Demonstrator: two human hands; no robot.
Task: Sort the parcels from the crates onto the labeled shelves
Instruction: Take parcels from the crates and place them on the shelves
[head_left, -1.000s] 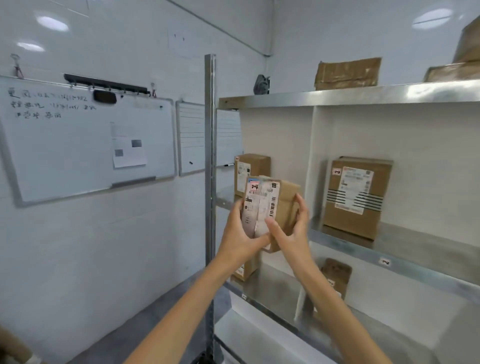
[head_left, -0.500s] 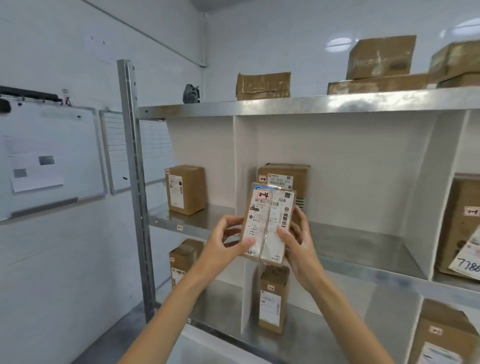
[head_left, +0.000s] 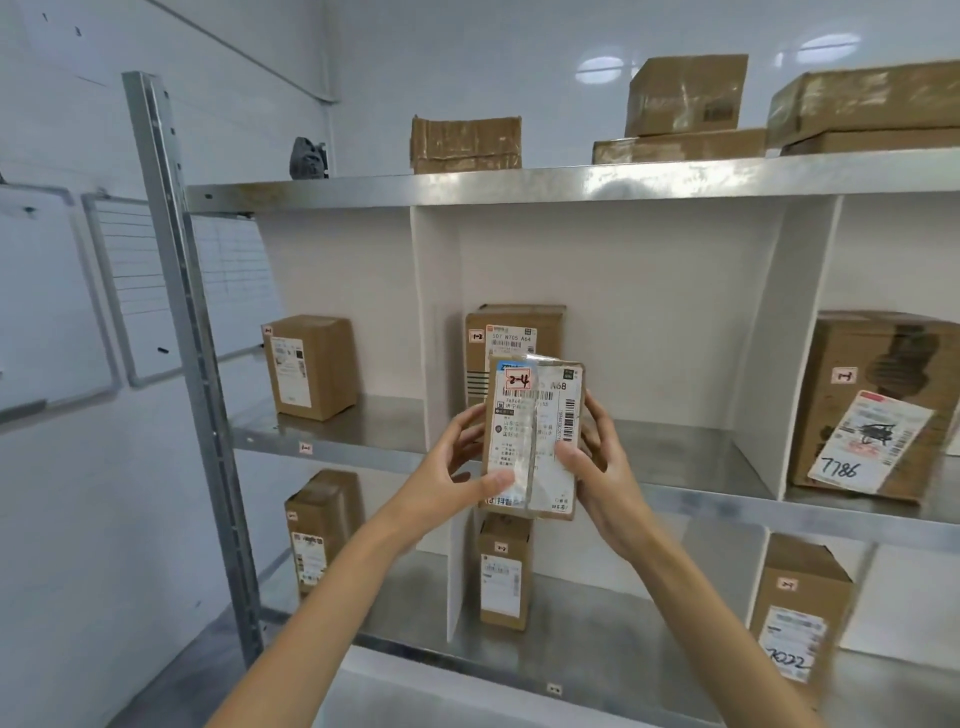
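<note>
While both forearms reach forward, left hand (head_left: 447, 475) and right hand (head_left: 597, 467) clasp the upright parcel (head_left: 532, 436).

Counts. Hands: 2, left hand (head_left: 447, 478) and right hand (head_left: 602, 478), both gripping 1 held parcel (head_left: 540, 415).
Level with the grip: 3 boxes: far-left box (head_left: 311, 366), rear box (head_left: 514, 327) just behind the grip, far-right box (head_left: 878, 405).
Below the grip: 3: lower-left box (head_left: 322, 530), lower-centre box (head_left: 506, 571), lower-right box (head_left: 800, 608).
Well above the grip: 4 cartons for sure: taped carton (head_left: 465, 143), tall carton (head_left: 685, 96), flat carton (head_left: 675, 148), wide carton (head_left: 862, 101). A possible fifth under the wide one, can't tell. Plus 1 dark object (head_left: 308, 158).
Left of the grip: 1 steel upright (head_left: 182, 291), 2 whiteboards: lined whiteboard (head_left: 135, 291), edge whiteboard (head_left: 41, 301).
Shelf-edge tags: 2: upper tag (head_left: 305, 448), lower tag (head_left: 554, 689).
</note>
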